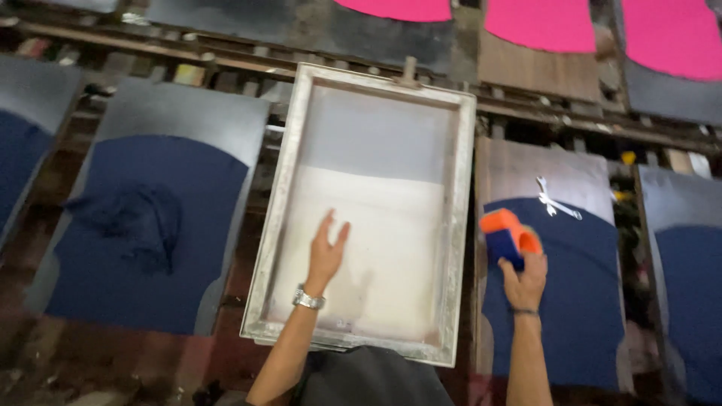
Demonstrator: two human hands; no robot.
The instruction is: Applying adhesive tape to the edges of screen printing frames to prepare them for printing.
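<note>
A metal-framed printing screen lies over a board in the middle, its mesh pale with white ink in the lower part. My left hand, with a wristwatch, hovers flat over the mesh, fingers spread, holding nothing. My right hand is to the right of the frame and grips an orange and blue squeegee block, raised over a dark navy fabric piece that carries a small white print near its top.
Grey boards with navy fabric pieces line up left and right of the screen. One more navy piece sits at the far right. Pink fabric pieces lie on a second row beyond a metal rail.
</note>
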